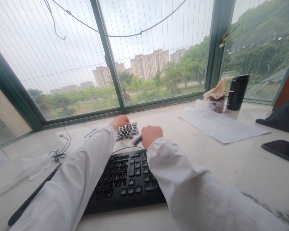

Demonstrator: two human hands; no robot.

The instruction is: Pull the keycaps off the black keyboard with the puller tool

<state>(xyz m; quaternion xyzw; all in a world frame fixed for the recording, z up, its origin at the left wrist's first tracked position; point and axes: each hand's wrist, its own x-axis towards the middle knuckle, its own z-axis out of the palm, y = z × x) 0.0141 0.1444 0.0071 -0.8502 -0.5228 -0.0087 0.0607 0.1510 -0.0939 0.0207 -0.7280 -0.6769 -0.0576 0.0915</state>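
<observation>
A black keyboard lies in front of me, with bare switch sockets over its middle and keycaps still on the number pad side. Beyond it, loose black keycaps are set out in rows on the white surface. My left hand rests at the far left edge of these keycaps, fingers curled; what they hold, if anything, is hidden. My right hand is closed in a fist above the keyboard's far right corner. From it a short dark flat-ended tool points left toward the keycaps; its exact kind is unclear.
A thin cable and crumpled white wrapping lie at left. On the right are a printed sheet, a phone, a black bottle and a cup with tissue. A barred window closes the back.
</observation>
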